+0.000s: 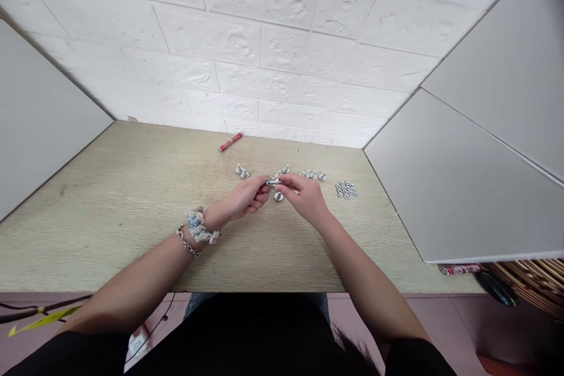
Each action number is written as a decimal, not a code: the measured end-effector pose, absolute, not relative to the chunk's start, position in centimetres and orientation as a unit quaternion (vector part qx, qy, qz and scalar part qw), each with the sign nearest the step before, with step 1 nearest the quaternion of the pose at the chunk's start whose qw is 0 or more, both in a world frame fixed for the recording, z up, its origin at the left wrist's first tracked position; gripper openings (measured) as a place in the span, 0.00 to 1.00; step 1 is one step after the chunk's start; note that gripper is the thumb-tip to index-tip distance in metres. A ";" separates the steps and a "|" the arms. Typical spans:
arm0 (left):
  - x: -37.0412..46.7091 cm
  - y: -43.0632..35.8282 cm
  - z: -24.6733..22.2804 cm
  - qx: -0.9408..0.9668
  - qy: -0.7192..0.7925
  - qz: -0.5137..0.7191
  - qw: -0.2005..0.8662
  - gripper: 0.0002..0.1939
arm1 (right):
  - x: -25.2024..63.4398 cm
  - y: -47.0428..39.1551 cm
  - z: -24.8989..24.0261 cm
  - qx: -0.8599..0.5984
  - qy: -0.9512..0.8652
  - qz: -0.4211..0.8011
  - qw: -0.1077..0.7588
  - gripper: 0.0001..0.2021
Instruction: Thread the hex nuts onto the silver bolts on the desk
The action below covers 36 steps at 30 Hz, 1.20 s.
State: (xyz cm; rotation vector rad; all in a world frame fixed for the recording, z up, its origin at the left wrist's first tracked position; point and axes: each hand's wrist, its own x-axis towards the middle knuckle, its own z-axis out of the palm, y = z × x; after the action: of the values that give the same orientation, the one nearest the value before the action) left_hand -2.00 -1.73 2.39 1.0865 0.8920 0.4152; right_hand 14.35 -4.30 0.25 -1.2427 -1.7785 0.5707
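My left hand point(251, 195) is closed, pinching one end of a small silver bolt point(273, 181) between thumb and forefinger. The bolt lies sideways, just above the table. From the other side, my right hand point(303, 192) has its thumb and fingertips closed on the bolt's opposite end; whether a nut sits under them is too small to tell. Close below the fingers stands a bolt with a wide washer point(279, 196). Behind them is another upright bolt point(286, 169), and a pair of bolts point(242, 171) stands left of it. Several more bolts point(314, 175) form a row, partly behind my right hand.
A cluster of small silver nuts point(346, 189) lies on the wooden table point(132, 188), right of the bolts. Near the white brick wall point(282, 82) rests a red tube point(230, 142). Grey panels point(467, 182) close off both sides. Another red tube point(460, 269) lies by the right front edge.
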 end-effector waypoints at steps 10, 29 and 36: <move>-1.9 -1.7 2.3 0.486 0.416 0.201 0.742 0.17 | 14.3 -5.2 0.8 -0.510 -0.724 0.171 0.432 0.11; -1.8 -1.8 2.2 0.490 0.411 0.214 0.739 0.18 | 14.6 -5.2 1.2 -0.505 -0.772 0.109 0.370 0.09; -1.8 -1.9 2.3 0.495 0.407 0.232 0.731 0.18 | 14.7 -4.9 0.5 -0.536 -0.770 0.064 0.339 0.24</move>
State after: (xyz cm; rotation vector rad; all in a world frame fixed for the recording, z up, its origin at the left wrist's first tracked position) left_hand -1.77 -1.86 2.33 1.0903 0.8964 0.5110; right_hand 14.70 -4.90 0.52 -1.3960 -2.0060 0.1678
